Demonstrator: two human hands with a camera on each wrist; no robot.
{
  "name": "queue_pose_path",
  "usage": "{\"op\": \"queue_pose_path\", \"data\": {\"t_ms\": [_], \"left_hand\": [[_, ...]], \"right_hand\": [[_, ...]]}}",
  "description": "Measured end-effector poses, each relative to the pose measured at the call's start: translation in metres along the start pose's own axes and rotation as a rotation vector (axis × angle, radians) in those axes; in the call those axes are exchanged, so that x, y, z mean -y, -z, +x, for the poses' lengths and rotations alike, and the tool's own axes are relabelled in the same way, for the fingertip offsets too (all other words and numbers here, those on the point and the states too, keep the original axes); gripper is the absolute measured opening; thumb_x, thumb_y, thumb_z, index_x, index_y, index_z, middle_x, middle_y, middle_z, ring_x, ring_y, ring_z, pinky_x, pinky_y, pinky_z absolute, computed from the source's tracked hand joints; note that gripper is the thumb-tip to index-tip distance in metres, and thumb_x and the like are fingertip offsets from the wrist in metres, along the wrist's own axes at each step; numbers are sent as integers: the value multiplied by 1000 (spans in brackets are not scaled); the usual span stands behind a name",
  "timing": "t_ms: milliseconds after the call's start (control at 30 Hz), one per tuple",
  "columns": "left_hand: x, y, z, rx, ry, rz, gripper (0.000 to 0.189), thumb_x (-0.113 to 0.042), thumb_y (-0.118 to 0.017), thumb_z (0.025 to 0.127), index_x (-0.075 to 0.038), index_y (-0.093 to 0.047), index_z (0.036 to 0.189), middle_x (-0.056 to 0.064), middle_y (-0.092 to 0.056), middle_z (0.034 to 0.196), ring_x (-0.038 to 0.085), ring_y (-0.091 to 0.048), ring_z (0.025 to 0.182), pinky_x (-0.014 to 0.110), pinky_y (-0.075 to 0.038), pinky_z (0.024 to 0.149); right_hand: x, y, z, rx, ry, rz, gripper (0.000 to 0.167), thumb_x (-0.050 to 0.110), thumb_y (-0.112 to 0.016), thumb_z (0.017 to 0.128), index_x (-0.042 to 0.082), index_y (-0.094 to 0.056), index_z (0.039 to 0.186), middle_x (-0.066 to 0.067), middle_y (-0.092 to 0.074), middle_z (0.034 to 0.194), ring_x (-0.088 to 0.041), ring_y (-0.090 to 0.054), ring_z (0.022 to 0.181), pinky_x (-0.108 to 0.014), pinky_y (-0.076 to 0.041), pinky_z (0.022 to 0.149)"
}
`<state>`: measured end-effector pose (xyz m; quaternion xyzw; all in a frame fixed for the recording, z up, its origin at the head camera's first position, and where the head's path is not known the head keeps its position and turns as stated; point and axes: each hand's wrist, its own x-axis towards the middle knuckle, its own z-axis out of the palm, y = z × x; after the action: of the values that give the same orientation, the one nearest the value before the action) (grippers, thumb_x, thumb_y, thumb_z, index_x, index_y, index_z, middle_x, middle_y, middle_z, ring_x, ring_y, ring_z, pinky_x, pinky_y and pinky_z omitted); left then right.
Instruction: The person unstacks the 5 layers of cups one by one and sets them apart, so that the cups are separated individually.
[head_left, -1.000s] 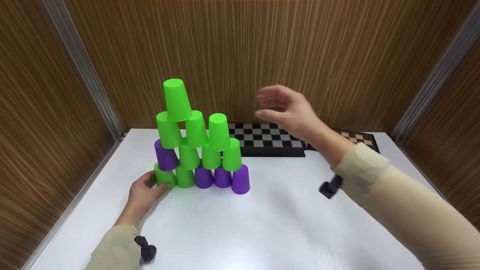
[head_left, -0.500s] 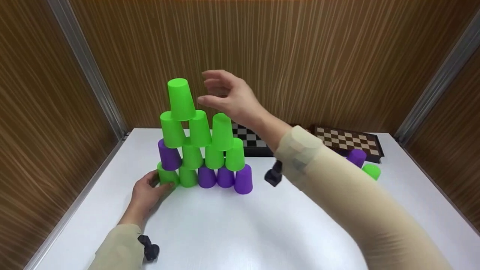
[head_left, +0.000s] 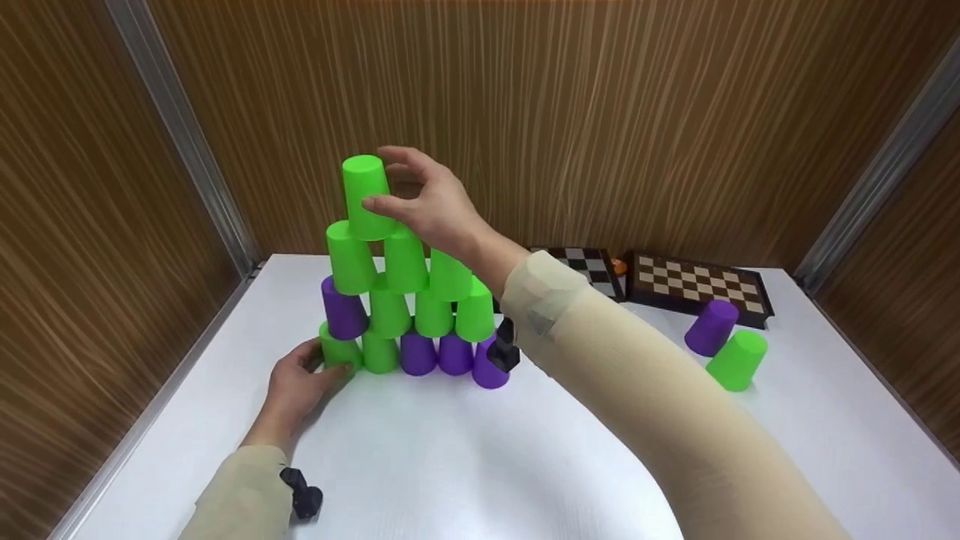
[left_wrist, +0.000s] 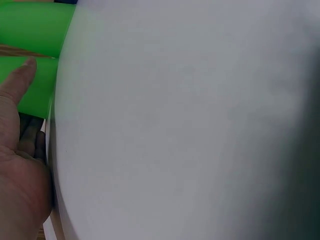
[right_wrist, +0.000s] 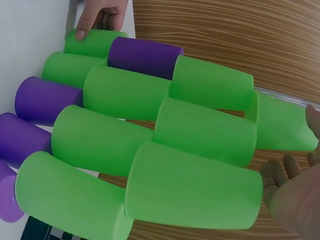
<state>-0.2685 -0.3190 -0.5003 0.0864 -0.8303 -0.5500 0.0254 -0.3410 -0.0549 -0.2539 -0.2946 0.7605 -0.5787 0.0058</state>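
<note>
Green and purple upside-down cups form a stacked wall in the head view. My left hand (head_left: 298, 384) holds the leftmost bottom green cup (head_left: 339, 346), thumb on its front and fingers round its far side. Over the stack, my right hand (head_left: 439, 206) reaches beside the single top green cup (head_left: 363, 174). Its thumb crosses in front of that cup, and curved fingers stand to the cup's right. In the right wrist view a gap shows between those fingers (right_wrist: 278, 175) and the top cup (right_wrist: 280, 122). Below it sits a row of green cups (head_left: 406, 262).
A purple cup (head_left: 712, 328) and a green cup (head_left: 739, 361) stand at the right on the white table (head_left: 420, 457). Behind them lies a brown chessboard (head_left: 697, 283). A black-and-grey chessboard (head_left: 589, 264) is partly hidden by my right arm. Wood-grain panels (head_left: 600, 127) enclose the table.
My right hand has moved left from open space to the top cup. The two cups at the right have come out from behind my arm. My left hand keeps its hold.
</note>
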Motion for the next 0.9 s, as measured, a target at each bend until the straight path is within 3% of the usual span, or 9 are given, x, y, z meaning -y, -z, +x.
{"op": "queue_pose_path", "data": {"t_ms": [200, 500, 900], "left_hand": [[-2, -4, 3, -2, 2, 59, 80, -34, -81, 96, -6, -43, 160, 19, -48, 161, 38, -39, 153, 52, -28, 129], [-2, -11, 7, 14, -16, 46, 81, -32, -81, 96, -4, -41, 161, 21, -46, 162, 39, -38, 153, 52, -27, 129], [-2, -9, 9, 43, -27, 36, 84, -34, -81, 96, -5, -39, 163, 20, -43, 164, 38, -36, 154, 52, -27, 130]], "right_hand": [[-4, -5, 3, -17, -4, -37, 75, 27, -83, 96, 25, -44, 161, 4, -59, 143, -11, -56, 130, -31, -53, 105], [-6, -7, 5, -39, -43, -60, 75, 24, -81, 98, 27, -41, 162, 4, -59, 141, -11, -56, 129, -32, -54, 104], [3, 28, -11, -88, -13, -30, 71, 26, -83, 96, 30, -47, 158, 4, -62, 136, -11, -59, 125, -36, -58, 99]]}}
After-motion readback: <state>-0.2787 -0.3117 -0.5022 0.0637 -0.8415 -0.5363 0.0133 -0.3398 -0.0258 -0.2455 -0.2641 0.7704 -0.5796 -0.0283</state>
